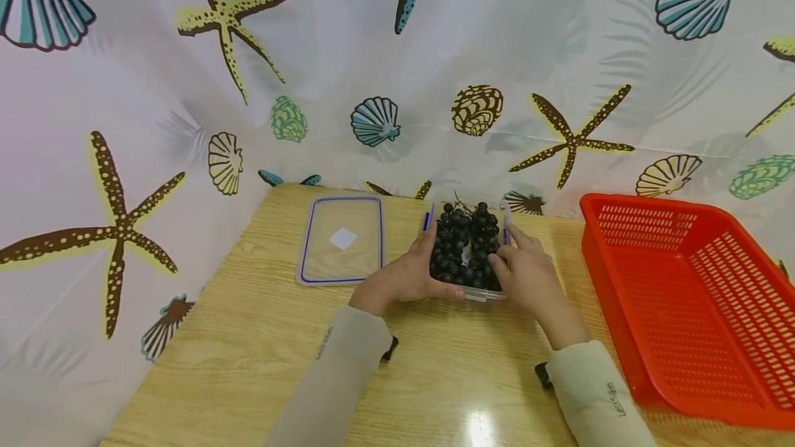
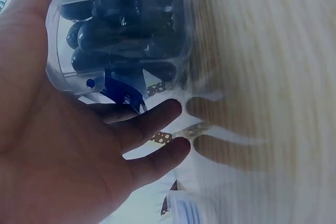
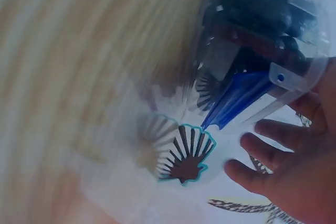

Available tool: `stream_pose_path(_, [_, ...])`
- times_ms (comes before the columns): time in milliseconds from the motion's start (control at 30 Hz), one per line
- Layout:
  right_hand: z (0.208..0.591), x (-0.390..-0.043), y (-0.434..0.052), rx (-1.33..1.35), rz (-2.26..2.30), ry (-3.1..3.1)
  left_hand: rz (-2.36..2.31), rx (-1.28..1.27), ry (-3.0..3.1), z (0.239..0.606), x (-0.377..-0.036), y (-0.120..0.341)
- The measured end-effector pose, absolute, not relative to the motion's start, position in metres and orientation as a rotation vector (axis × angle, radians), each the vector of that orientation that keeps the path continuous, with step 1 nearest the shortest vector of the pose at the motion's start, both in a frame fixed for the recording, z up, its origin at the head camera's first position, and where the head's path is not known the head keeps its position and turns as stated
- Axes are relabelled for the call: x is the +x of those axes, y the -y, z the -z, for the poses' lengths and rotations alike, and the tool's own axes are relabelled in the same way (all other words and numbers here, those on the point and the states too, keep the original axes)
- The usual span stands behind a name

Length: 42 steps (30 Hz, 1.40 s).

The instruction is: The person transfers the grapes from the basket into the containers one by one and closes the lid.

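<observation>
Bunches of dark grapes [image 1: 456, 243] fill a clear plastic food container [image 1: 477, 293] with blue-edged side clips; thin stems stick up at its back. My left hand [image 1: 406, 274] holds the container's left front corner, the thumb along the front rim and the index finger up the left side. In the left wrist view its other fingers spread below the blue clip [image 2: 123, 92]. At the right side, my right hand [image 1: 531, 274] grips the container's wall, thumb over the grapes and fingers outside, near the other blue clip [image 3: 236, 95], which hangs down.
A clear lid [image 1: 323, 226] with a blue seal and a white square label lies left of the container. To the right stands a red plastic basket [image 1: 640, 357] with slotted walls. Behind the wooden table [image 1: 248, 336] hangs a shell-and-starfish printed cloth [image 1: 422, 67].
</observation>
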State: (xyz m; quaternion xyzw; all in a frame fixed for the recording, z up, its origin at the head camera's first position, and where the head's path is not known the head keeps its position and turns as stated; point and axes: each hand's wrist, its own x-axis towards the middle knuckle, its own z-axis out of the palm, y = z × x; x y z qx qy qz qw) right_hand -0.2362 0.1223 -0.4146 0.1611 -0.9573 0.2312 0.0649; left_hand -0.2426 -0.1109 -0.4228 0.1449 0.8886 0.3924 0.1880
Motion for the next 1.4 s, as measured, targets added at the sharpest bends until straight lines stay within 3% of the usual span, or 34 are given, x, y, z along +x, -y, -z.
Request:
stream_pose_path(233, [0.408, -0.236, -0.135, 0.397, -1.211, 2.789, -1.169, 0.437, -2.503, 0.415, -0.244, 0.125])
stream_pose_path(500, [0.388, -0.231, -0.131, 0.358, -1.424, 2.631, -1.074, 0.316, -2.731, 0.393, -0.253, 0.175])
stream_pose_path(900, [0.368, -0.205, -0.011, 0.633, -1.858, 2.555, -0.831, -0.220, -2.748, 0.398, -0.245, 0.235])
stream_pose_path(1167, [0.408, -0.229, 0.066, 0.317, -2.034, 2.692, -0.943, -0.254, -2.698, 0.413, -0.251, 0.237])
stream_pose_path(1400, [0.428, -0.249, 0.089, 0.162, -2.070, 2.755, -0.950, -0.291, -2.732, 0.414, -0.252, 0.242])
